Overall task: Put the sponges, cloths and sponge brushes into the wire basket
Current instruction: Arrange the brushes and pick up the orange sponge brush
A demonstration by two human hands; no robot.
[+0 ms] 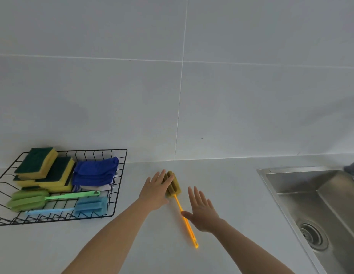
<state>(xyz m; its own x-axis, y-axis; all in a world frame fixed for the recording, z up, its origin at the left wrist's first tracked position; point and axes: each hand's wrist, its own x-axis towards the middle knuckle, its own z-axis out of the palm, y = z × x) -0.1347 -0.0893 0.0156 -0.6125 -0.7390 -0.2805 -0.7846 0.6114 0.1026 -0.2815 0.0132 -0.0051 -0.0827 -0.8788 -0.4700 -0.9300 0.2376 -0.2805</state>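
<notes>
Two flat, spread hands flank the yellow brush mid-counter: left hand touching its sponge head, right hand with thumb over the handle. Neither grips it. The basket sits at the counter's far left.

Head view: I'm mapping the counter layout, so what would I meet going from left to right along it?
wire basket → left hand → orange sponge brush → right hand → sink
</notes>
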